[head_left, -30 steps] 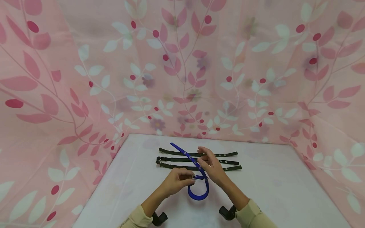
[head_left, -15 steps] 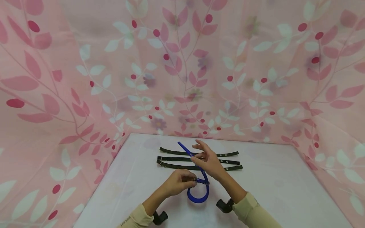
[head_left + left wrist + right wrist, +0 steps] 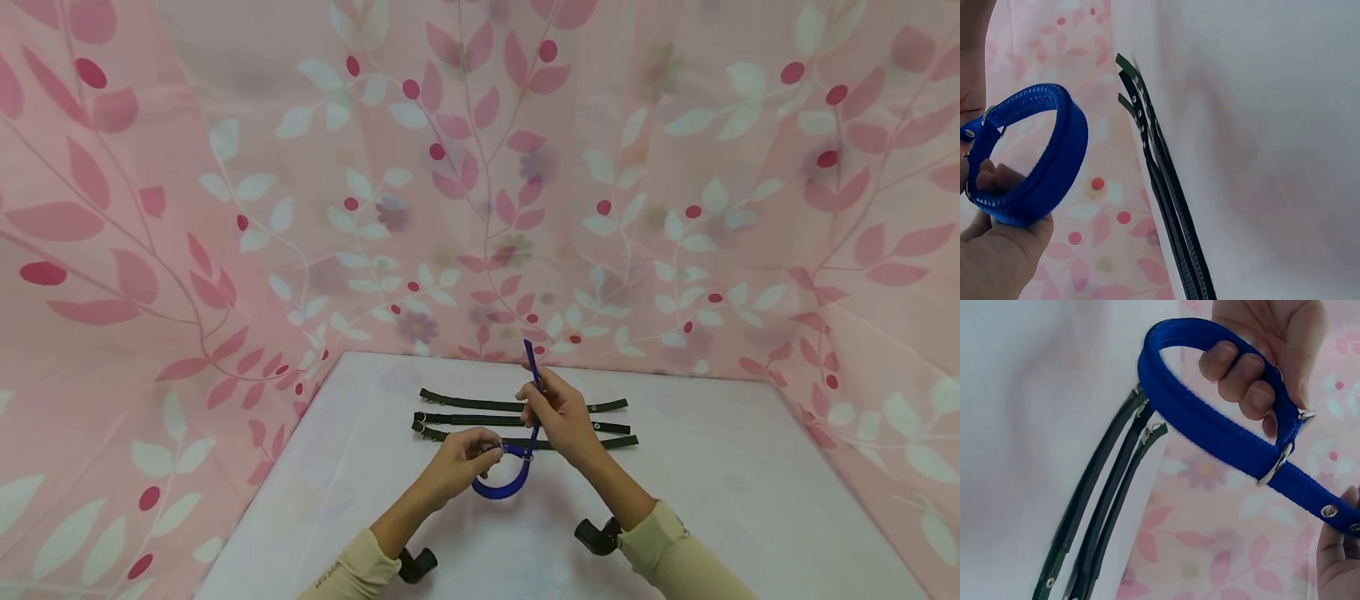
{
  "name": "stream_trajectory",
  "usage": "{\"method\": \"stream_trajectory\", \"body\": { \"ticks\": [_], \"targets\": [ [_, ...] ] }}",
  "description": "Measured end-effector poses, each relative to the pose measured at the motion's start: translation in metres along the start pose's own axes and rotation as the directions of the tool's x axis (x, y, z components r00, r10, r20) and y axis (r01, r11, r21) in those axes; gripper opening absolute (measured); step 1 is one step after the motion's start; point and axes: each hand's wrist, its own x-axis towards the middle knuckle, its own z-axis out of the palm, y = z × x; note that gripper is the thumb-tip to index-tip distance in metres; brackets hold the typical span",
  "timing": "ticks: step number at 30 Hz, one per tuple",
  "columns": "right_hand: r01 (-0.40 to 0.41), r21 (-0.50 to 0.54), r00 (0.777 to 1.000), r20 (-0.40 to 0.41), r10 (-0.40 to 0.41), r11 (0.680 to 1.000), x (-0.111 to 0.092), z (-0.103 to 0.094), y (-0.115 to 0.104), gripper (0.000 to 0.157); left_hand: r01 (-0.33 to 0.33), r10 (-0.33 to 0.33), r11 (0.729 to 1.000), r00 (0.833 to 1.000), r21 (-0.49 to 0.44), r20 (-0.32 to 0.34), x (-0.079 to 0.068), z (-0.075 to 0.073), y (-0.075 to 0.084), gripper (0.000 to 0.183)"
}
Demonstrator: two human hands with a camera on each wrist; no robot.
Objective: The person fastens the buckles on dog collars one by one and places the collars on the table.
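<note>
A blue collar (image 3: 501,492) with metal eyelets, bent into a loop, is held above the table between both hands. My left hand (image 3: 456,471) pinches it by the buckle end, thumb against fingers. The strap passes through a metal ring (image 3: 1275,465), and its free end stands nearly upright. My right hand (image 3: 564,421) pinches that free end between thumb and fingers, partly hiding it. In the left wrist view, the blue loop (image 3: 1072,150) hangs over my left fingers. The buckle (image 3: 1305,415) shows beside my left thumb in the right wrist view.
Behind the hands, three dark collars (image 3: 468,405) with eyelets lie roughly side by side across the white table (image 3: 705,483). Pink floral cloth (image 3: 480,208) walls the back and sides. Black mounts (image 3: 596,537) sit at both wrists.
The blue strap's free end has swung from slanting up-left to nearly upright, with my right hand on it. The loop and my left hand have shifted slightly left and away. The dark collars stay put.
</note>
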Motion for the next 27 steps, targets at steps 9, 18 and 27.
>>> {"method": "stream_trajectory", "body": {
  "ticks": [9, 18, 27],
  "targets": [
    [0.016, -0.111, 0.998, -0.058, -0.023, 0.994, -0.005, 0.004, -0.029, 0.025, 0.048, -0.055, 0.994, 0.996, -0.096, -0.07, 0.001, 0.003, -0.002, 0.031],
    [0.003, -0.039, 0.997, -0.083, -0.006, 0.999, -0.007, -0.002, -0.004, 0.026, 0.027, -0.063, 0.982, 0.979, -0.185, -0.193, 0.001, -0.006, 0.001, 0.034],
    [-0.015, -0.05, 0.997, -0.079, 0.011, 0.999, -0.008, -0.004, 0.005, 0.026, 0.031, -0.089, 0.981, 0.947, -0.189, -0.308, 0.001, -0.013, 0.012, 0.028]
  ]
}}
